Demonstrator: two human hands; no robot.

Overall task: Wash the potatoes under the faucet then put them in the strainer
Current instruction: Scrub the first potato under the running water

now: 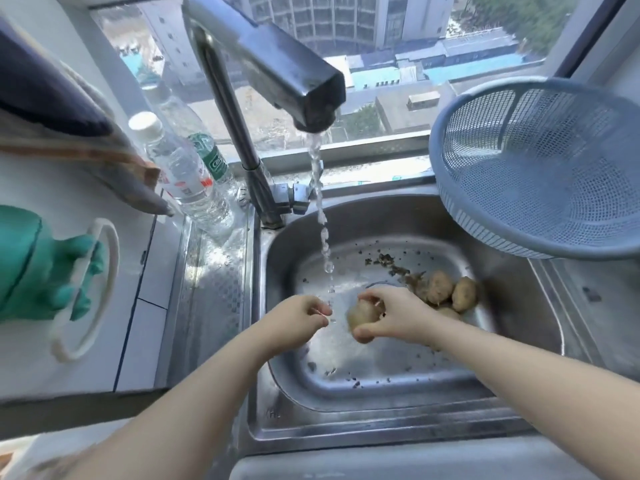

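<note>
The right hand (393,318) grasped one potato (358,318) low in the sink (381,382), fingers curled over its top and thumb tucked beneath it, just to the right of the falling water (320,209). The left hand (299,318) was clenched loosely, fingertips drawn in toward the thumb right where the stream came down, with nothing visible in its grasp. Water ran from the faucet (277,64), whose spout reached out over the middle of the basin. The other potatoes (441,289) lay bunched together on the sink floor behind the right hand, toward the far right corner, with bits of dirt scattered around them and across the steel. The strainer (540,168), a blue plastic mesh bowl, sat tilted at the sink's far right edge by the window, its open side facing the basin, well apart from the held potato. Two plastic water bottles (183,174) stood left of the faucet, and a green rubber glove (45,268) hung on the left wall.
</note>
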